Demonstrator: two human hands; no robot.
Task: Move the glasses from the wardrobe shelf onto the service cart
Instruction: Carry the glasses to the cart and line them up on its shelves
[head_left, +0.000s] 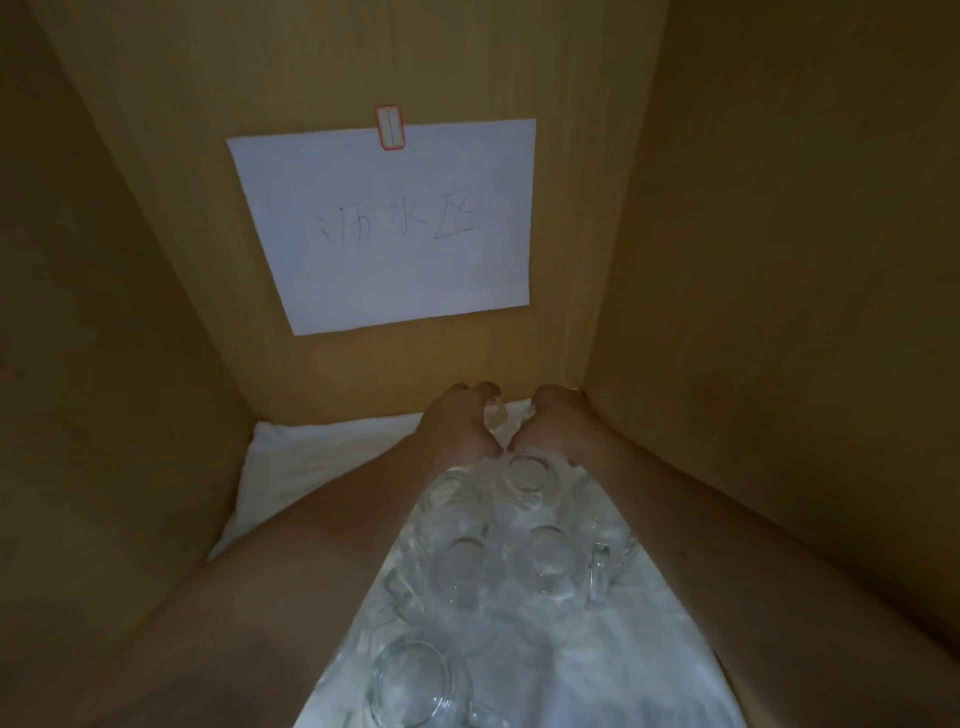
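Several clear glasses (524, 561) stand upside down on a white cloth (311, 462) inside a wooden wardrobe compartment. Both my arms reach deep in over them. My left hand (457, 426) curls round a clear glass (493, 418) at the back of the shelf. My right hand (556, 423) curls beside it, gripping another glass that its fingers mostly hide. A larger glass with a handle (415, 686) sits nearest me at the bottom edge.
A white paper sheet (395, 223) with handwriting is taped to the wardrobe's back panel. The wooden side walls (753, 312) close in on both sides, the right one close to my right forearm. The service cart is out of view.
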